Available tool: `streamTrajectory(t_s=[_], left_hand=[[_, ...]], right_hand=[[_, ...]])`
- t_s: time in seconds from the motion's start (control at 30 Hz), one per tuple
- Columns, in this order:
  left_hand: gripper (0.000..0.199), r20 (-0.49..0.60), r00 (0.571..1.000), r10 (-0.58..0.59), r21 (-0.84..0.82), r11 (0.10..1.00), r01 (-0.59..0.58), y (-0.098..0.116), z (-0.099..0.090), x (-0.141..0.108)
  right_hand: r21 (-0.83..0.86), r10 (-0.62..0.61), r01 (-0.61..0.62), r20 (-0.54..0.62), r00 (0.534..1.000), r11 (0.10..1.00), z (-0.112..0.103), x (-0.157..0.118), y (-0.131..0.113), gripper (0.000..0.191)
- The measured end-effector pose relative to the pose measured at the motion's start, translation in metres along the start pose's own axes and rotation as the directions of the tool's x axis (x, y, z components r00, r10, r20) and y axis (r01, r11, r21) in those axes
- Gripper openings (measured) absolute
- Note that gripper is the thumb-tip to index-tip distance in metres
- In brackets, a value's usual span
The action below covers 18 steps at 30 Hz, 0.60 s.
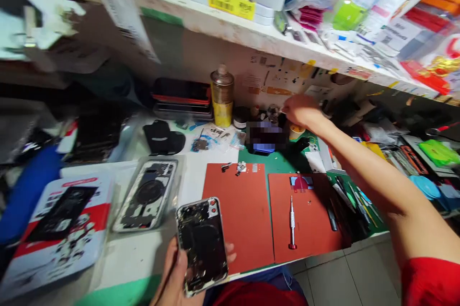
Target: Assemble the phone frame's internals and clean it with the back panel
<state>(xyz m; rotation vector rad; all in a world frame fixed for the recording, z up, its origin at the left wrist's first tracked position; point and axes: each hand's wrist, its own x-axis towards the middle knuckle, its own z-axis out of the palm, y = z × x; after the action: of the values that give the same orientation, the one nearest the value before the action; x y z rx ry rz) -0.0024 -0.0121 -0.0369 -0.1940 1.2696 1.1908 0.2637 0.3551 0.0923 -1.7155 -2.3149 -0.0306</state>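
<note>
My left hand (pixel 176 267) is wrapped round an opened phone housing (pixel 203 248), its bare inside facing up and its camera holes at the top right. The thumb lies along its left edge and fingertips show past its right edge. At the back of the bench my right hand (pixel 300 109) is stretched out among small jars and containers. Its fingers are curled closed; what they grip is too small and blurred to make out. A screwdriver (pixel 292 224) lies on the right red mat (pixel 251 220), apart from both hands. Small metal parts (pixel 240 168) lie near the mats' far edge.
Another phone housing (pixel 145 196) lies in a clear tray at left, beside a white and red box (pixel 72 220). A yellow spray can (pixel 223 97) stands at the back. Tweezers and tools (pixel 355 200) lie at right. A loaded shelf (pixel 230 14) overhangs the bench.
</note>
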Motion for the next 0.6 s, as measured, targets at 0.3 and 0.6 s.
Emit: streamTrajectory(t_s=[0.3, 0.6], left_hand=[[0.055, 0.345, 0.928, 0.140, -0.236, 0.970, -0.059, 0.003, 0.012, -0.007], [0.045, 0.441, 0.853, 0.279, -0.269, 0.948, -0.172, -0.008, 0.006, -0.011]], right_hand=[[0.444, -0.207, 0.274, -0.194, 0.959, 0.853, -0.013, -0.181, -0.081, 0.018], [0.493, -0.193, 0.326, -0.302, 0.933, 0.807, 0.021, -0.244, -0.179, 0.017]])
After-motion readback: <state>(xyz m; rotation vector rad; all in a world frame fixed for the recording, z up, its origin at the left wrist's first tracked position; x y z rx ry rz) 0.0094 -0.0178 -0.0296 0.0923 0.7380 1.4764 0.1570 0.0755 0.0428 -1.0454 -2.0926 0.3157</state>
